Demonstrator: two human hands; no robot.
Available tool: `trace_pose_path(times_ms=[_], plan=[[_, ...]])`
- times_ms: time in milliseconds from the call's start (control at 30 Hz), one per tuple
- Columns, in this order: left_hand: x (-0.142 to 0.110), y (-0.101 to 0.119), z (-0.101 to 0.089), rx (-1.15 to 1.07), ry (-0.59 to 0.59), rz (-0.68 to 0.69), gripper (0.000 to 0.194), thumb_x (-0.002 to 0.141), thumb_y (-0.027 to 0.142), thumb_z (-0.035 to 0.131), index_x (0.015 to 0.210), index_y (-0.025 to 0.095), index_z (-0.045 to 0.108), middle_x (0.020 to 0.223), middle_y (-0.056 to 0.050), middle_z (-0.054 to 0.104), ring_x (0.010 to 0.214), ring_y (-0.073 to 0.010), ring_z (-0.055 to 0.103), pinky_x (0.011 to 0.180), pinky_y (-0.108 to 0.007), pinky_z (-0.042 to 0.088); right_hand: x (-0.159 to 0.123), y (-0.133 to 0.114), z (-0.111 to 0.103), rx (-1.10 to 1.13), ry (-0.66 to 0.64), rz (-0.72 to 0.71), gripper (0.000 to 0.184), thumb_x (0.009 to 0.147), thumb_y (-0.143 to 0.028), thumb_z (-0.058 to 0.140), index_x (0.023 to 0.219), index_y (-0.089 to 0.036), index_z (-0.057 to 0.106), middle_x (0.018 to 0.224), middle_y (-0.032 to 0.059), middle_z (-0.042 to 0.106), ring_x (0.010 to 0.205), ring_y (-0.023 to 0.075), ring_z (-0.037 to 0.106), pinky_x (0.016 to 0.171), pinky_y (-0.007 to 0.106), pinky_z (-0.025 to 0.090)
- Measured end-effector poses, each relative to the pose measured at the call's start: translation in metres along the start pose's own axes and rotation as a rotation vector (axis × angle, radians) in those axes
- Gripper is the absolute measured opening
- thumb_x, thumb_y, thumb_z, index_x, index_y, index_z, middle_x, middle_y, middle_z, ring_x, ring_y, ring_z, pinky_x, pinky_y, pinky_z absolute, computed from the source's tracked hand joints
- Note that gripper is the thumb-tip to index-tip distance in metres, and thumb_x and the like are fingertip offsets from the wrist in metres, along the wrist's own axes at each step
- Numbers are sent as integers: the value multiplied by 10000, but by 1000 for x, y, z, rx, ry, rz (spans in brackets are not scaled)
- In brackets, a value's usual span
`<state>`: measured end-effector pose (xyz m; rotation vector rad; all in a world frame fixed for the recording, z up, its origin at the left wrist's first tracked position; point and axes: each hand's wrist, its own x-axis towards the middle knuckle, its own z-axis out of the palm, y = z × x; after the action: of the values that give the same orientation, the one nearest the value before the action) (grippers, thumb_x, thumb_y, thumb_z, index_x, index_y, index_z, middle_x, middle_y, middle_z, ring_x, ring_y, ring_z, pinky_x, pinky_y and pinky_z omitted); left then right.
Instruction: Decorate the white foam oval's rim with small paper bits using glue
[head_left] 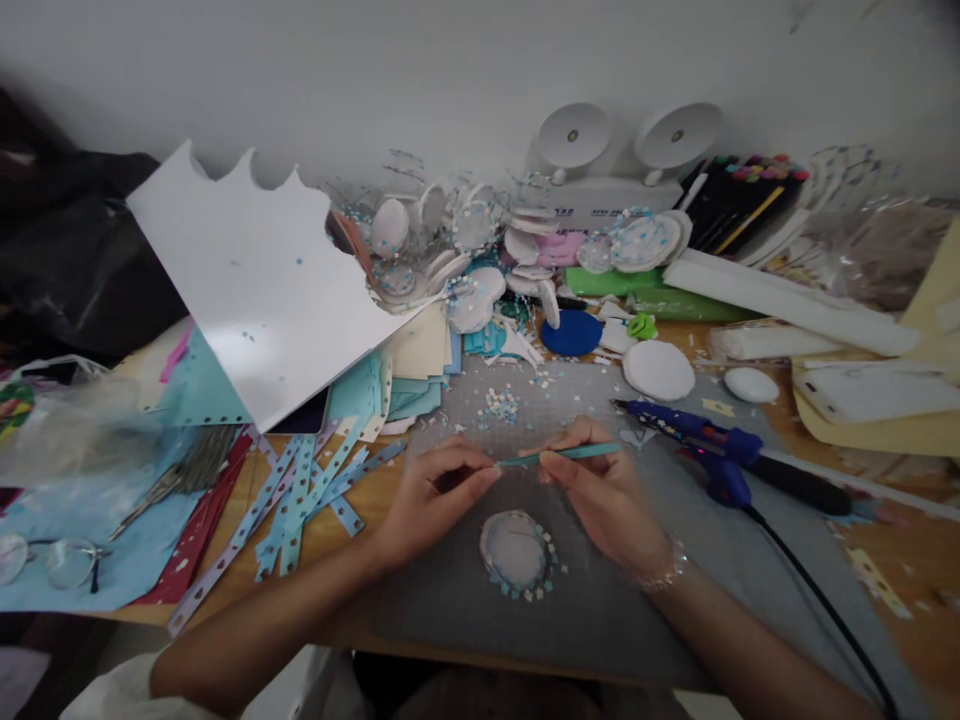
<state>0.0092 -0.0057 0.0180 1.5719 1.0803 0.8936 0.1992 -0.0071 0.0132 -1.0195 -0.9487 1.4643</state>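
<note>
A slim teal strip (591,451), seen nearly edge-on, runs level between my two hands above the grey mat. My left hand (442,490) pinches at its left end, thumb against forefinger. Further along, my right hand (600,490) grips it between thumb and fingers, and its right end sticks out past them. Whether it is paper or a tool is hard to make out. Just below the hands, a round white disc (516,551) lies on the mat, ringed with tiny blue and white pieces. A small heap of such pieces (501,404) lies beyond my hands.
On the right rests a blue glue gun (697,430) with its black cord. Punched paper strips (300,500), pliers (146,500) and glasses (56,562) are on the left. A white board (262,290) leans behind; decorated discs (476,225) crowd the back, near a white oval (751,384).
</note>
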Motion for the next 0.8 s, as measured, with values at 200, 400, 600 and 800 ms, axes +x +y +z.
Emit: trace_pose_path(times_ms=[200, 400, 600, 800], plan=[[0, 0, 0, -52, 9, 15, 157, 847, 250, 621, 753, 136, 673, 740, -41, 622, 718, -142, 568, 648, -243, 447, 0, -1, 0, -14, 29, 12, 264, 685, -331, 767, 706, -224, 527, 644, -27, 635, 579, 127, 581, 600, 285, 495], [0, 1, -1, -103, 28, 33, 175, 849, 277, 623, 751, 143, 677, 736, -42, 633, 733, -149, 578, 677, -254, 464, 2, -5, -2, 40, 83, -38, 251, 707, -334, 752, 731, -235, 522, 657, -40, 584, 593, 116, 544, 586, 261, 471], [0, 2, -2, -89, 31, 58, 201, 863, 297, 606, 734, 149, 652, 736, -40, 611, 735, -149, 563, 678, -254, 459, -1, -2, -4, -23, 27, -106, 222, 742, -356, 732, 798, -243, 549, 820, 5, 645, 726, 156, 628, 666, 299, 513], [-1, 4, -4, -50, 0, 139, 150, 875, 211, 574, 757, 139, 630, 732, -33, 574, 711, -136, 538, 655, -243, 431, -6, 2, -5, -119, -42, -148, 176, 772, -288, 710, 800, -245, 541, 787, -11, 612, 784, 175, 674, 668, 291, 535]])
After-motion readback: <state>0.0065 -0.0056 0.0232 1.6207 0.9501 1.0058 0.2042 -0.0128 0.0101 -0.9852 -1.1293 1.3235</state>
